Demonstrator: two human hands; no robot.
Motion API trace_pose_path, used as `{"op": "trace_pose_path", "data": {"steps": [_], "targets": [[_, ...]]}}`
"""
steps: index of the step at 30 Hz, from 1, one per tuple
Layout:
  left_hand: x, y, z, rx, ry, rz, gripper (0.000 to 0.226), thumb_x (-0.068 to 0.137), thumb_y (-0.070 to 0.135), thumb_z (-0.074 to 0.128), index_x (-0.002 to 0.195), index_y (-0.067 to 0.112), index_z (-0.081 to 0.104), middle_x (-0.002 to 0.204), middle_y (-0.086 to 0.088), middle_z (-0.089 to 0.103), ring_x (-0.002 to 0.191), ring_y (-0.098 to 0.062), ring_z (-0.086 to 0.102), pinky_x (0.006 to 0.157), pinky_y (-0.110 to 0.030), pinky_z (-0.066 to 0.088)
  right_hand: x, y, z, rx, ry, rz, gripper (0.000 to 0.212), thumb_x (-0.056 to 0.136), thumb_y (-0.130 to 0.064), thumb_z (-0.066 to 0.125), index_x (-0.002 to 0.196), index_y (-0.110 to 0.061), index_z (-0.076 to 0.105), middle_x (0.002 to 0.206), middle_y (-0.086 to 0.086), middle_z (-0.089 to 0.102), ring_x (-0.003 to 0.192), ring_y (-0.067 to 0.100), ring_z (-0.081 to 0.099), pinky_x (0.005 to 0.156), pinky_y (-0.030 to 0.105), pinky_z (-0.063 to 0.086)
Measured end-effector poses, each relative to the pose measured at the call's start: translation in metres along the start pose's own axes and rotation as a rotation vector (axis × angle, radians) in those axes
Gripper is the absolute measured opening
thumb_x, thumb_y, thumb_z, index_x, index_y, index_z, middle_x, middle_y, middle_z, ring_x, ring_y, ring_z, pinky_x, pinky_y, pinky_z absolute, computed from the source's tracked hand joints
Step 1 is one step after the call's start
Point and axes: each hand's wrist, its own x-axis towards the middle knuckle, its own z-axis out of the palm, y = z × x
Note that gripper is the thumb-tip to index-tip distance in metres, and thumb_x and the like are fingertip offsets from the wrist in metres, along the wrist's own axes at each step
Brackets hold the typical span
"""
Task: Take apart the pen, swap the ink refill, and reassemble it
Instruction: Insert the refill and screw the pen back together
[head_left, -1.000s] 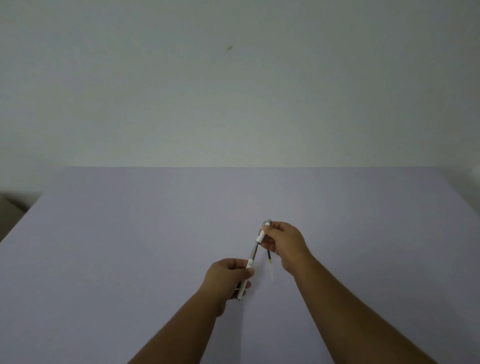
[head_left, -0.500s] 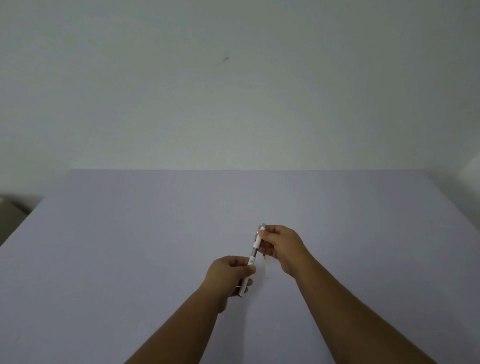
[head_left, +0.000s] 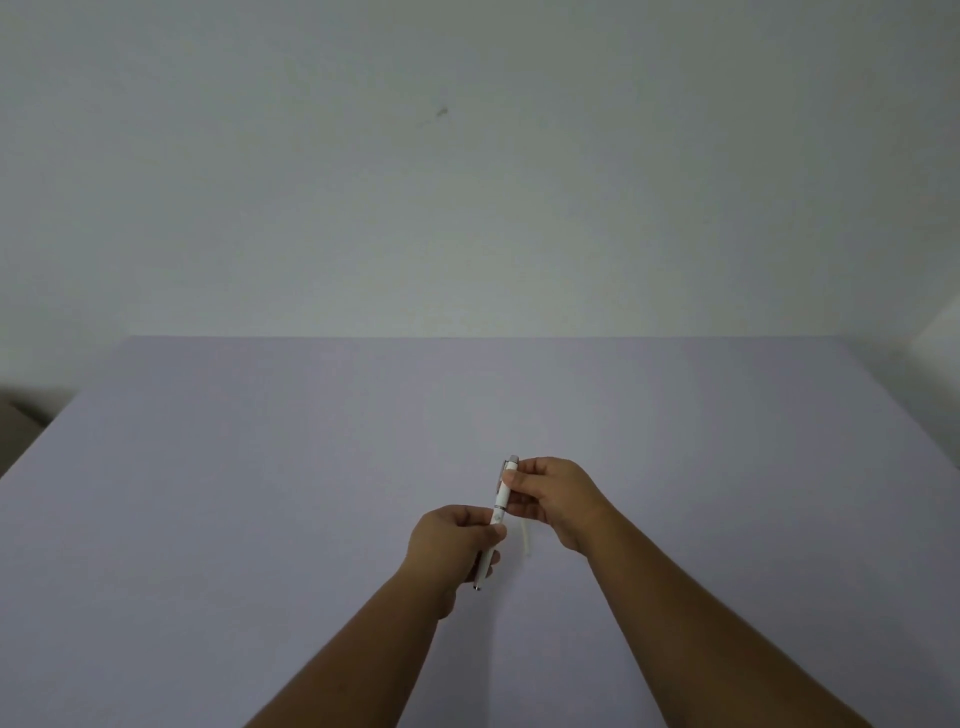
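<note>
Surface: a wide, pale lavender table (head_left: 260, 493) fills the lower half of the view, plain and matte, its far edge running straight across against the wall
Room: a bare off-white wall (head_left: 467, 208) rises behind it, dimly lit, with one small dark smudge (head_left: 441, 110) high up near the middle
Corners: a brownish patch shows past the table's left edge, a brighter white patch past the right (neither clear enough to name)
Pen: the white pen (head_left: 497, 512) hangs above the table's middle, tilted, clip end up and away, dark tip pointing down toward the person
Left hand: the left hand (head_left: 452, 545) is wrapped round the lower barrel, thumb and fingers pressed tight on it, tip poking out beneath
Right hand: the right hand (head_left: 556, 499) pinches the upper barrel just under the clip, fingertips closed on it
Join: a thin metal ring sits on the barrel between the two grips
Spare refill: a faint pale sliver (head_left: 527, 538) lies on the table just right of the pen, below the right hand, too washed out to read with certainty
</note>
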Motion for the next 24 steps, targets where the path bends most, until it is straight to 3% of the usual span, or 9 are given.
{"op": "trace_pose_path", "data": {"steps": [12,17,20,24], "targets": [[0.023,-0.011,-0.001,-0.012,-0.018,-0.083,0.009,0.082,0.005,0.071,0.091,0.007,0.07,0.073,-0.012,0.068,0.062,-0.022,0.064,0.053,-0.028,0.055,0.021,0.011,-0.003,-0.046,-0.019,0.03,0.008,0.09,-0.008,0.059,0.086,-0.006,0.066,0.08,0.008,0.07,0.069,0.016,0.069,0.061,0.02,0.058],[0.038,-0.017,0.001,-0.016,-0.021,-0.154,0.006,0.083,0.008,0.071,0.085,0.014,0.07,0.078,-0.011,0.07,0.068,-0.023,0.067,0.054,-0.026,0.056,0.035,0.022,-0.005,-0.083,0.021,0.042,0.01,0.089,-0.014,0.061,0.091,-0.006,0.067,0.081,0.007,0.07,0.069,0.014,0.069,0.063,0.021,0.058],[0.052,-0.025,0.003,-0.06,0.014,-0.188,0.01,0.084,0.011,0.069,0.094,0.011,0.07,0.084,-0.011,0.068,0.074,-0.024,0.063,0.059,-0.03,0.054,0.046,0.03,-0.008,-0.311,0.212,0.024,0.019,0.088,-0.022,0.057,0.095,-0.007,0.067,0.083,0.008,0.068,0.072,0.017,0.064,0.078,0.032,0.057],[0.07,-0.038,0.01,0.001,0.148,-0.186,0.015,0.082,0.018,0.072,0.095,0.012,0.073,0.089,-0.01,0.069,0.082,-0.026,0.062,0.069,-0.034,0.053,0.052,0.043,-0.013,-0.803,0.347,0.03,0.021,0.088,-0.011,0.046,0.073,-0.01,0.06,0.088,0.015,0.068,0.085,0.029,0.062,0.081,0.035,0.051]]}}
